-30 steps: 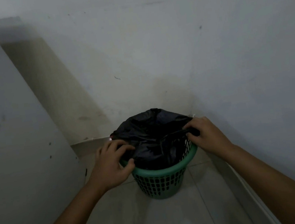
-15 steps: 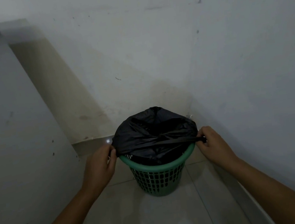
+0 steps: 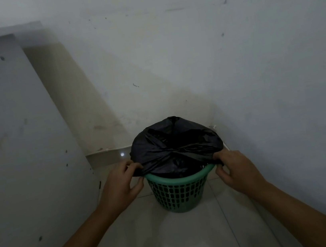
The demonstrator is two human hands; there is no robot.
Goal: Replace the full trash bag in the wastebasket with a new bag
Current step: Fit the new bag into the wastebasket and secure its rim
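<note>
floor (image 3: 174,243): pale tiles, both forearms reach in over it
left hand (image 3: 120,185): fingers curled, pinching the left end of the trash bag
right hand (image 3: 238,170): fingers curled, pinching the right end of the bag
wastebasket (image 3: 178,192): green, perforated wall, upright on the floor in a corner
trash bag (image 3: 173,142): black, bulging above the rim, inside the wastebasket; the pinched ends cross in a twisted band over its front
walls (image 3: 168,49): white, scuffed, just behind the basket
</note>
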